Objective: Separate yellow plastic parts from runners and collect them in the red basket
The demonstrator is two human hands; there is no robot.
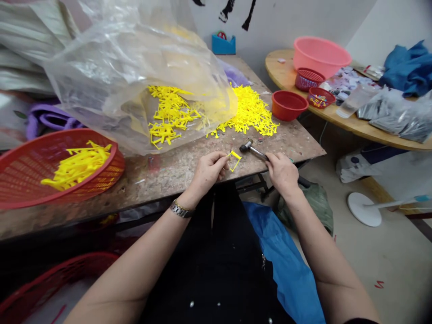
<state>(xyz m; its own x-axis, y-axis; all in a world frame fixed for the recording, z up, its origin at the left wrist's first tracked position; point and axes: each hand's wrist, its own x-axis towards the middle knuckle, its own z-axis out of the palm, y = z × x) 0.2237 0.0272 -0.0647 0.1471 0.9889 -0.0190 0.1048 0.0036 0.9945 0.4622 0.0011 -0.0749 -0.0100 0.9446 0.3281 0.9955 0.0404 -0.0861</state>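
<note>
My left hand (pixel 212 170) pinches a small yellow plastic piece (pixel 235 155), shaped like an open frame, just above the front edge of the worn table (pixel 178 168). My right hand (pixel 282 174) is closed round the handle of a small hammer (pixel 254 150). The hammer's dark head lies at or just above the tabletop, to the right of the yellow piece and apart from it. Behind both hands a heap of similar yellow pieces (pixel 251 112) is spread on the table. More of them spill from the mouth of a clear plastic bag (pixel 135 67).
On the left, a red basket (pixel 116 168) holds yellow pieces. A red bowl (pixel 289 105) sits at the table's right edge. Beyond it, a round wooden table (pixel 281 74) carries a pink basin (pixel 320 56), small baskets and plastic bags. A blue tape dispenser (pixel 223 45) stands at the back.
</note>
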